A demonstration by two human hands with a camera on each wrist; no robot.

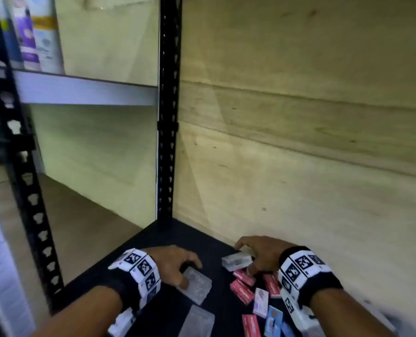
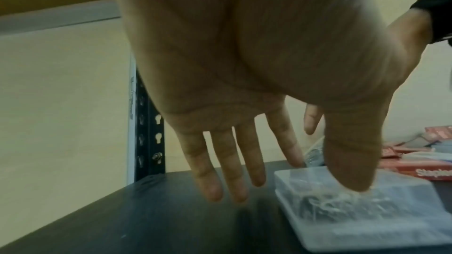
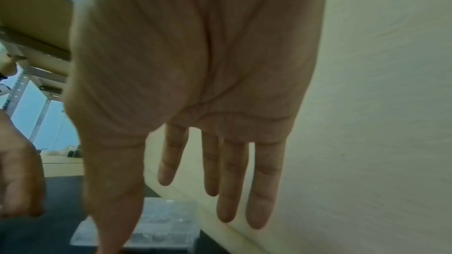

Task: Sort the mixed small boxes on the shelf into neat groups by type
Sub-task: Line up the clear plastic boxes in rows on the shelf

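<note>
Left hand: my left hand point(image 1: 171, 265) hangs spread over the shelf, fingers point(image 2: 228, 163) straight and slack, gripping nothing; the thumb tip touches the top of a clear box point(image 1: 195, 285).
Left clear box: it lies flat on the black shelf point(image 1: 153, 242), to the left of the red boxes; through the lid I see a tangle of small metal pieces, too blurred to name.
Right hand: my right hand point(image 1: 259, 251) is also wide, fingers point(image 3: 264, 190) extended downward beside the wooden back wall point(image 1: 299, 142), curled round nothing. Its thumb reaches down in front of a second clear box point(image 1: 236, 261); I cannot tell whether they touch.
Second clear box: it sits just beyond the red boxes, close to the back wall.
Red boxes: a loose cluster of small red boxes point(image 1: 242, 289) lies under and just left of my right wrist; one reads "Staples" in the left wrist view.
Other boxes: a white-and-purple box point(image 1: 260, 301) and a blue box point(image 1: 273, 321) lie on the near side of the red boxes, mixed with another red one.
Third clear box: one more clear box point(image 1: 197, 322) lies near the shelf's front edge, nearer me than the left clear box.
Upright: a black slotted post point(image 1: 168, 105) stands at the shelf's far corner.
</note>
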